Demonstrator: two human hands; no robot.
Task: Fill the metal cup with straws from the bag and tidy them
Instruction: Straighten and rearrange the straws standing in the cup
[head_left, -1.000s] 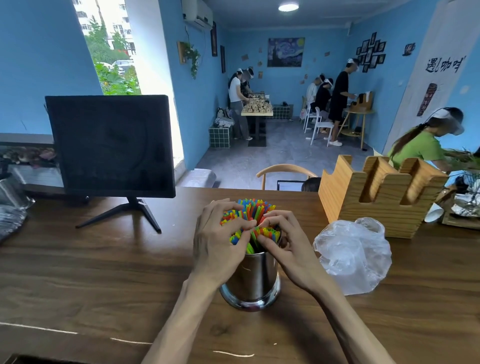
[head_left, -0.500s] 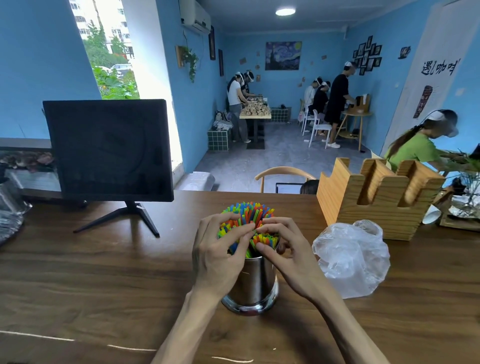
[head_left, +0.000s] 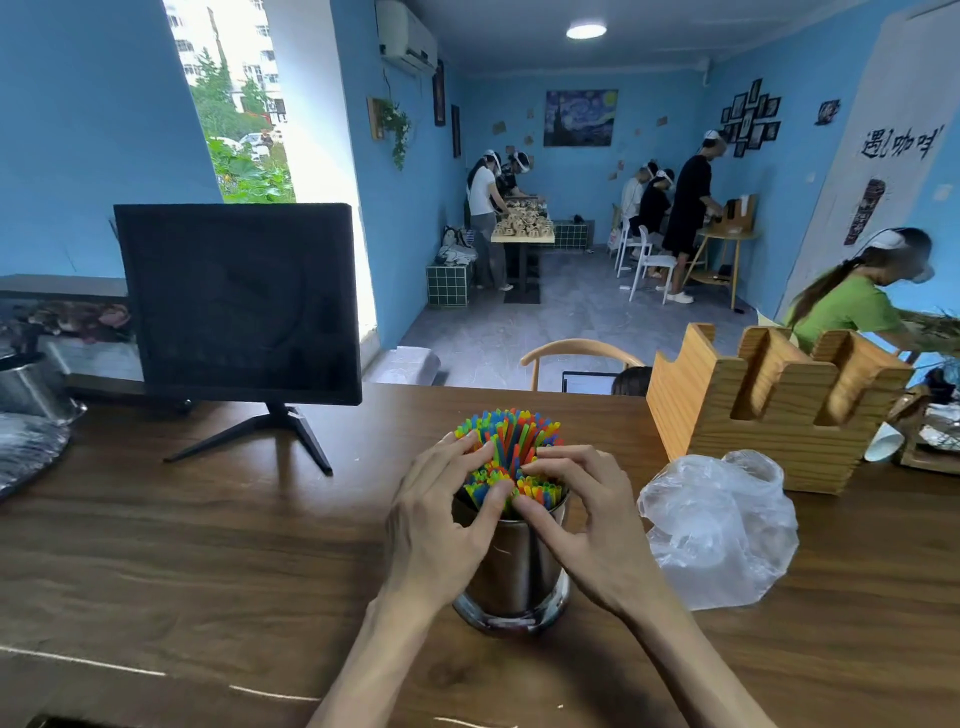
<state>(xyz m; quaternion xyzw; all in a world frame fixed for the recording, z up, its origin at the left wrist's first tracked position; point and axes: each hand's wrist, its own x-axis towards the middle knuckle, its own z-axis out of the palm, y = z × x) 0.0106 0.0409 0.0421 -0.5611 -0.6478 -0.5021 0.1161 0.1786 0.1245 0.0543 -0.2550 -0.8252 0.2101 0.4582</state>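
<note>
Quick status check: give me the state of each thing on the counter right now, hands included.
metal cup: upright, packed with straws
straws: standing in the cup, tops uneven
plastic bag: crumpled, lying right of the cup, looks empty
left hand: fingers on the straw tops
right hand: fingers on the straw tops
monitor: screen dark
wooden holder: upright

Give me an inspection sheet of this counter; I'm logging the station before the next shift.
Surface: wooden counter, pale scratches near front edge.
Job's things: metal cup upright, packed with coloured straws; plastic bag crumpled beside it, looks empty.
Clutter: monitor, wooden holder, metal container at far left.
Hands: left hand and right hand press fingertips on straw tops.
Cables: nothing seen.
Surroundings: blue room, people at tables behind.
</note>
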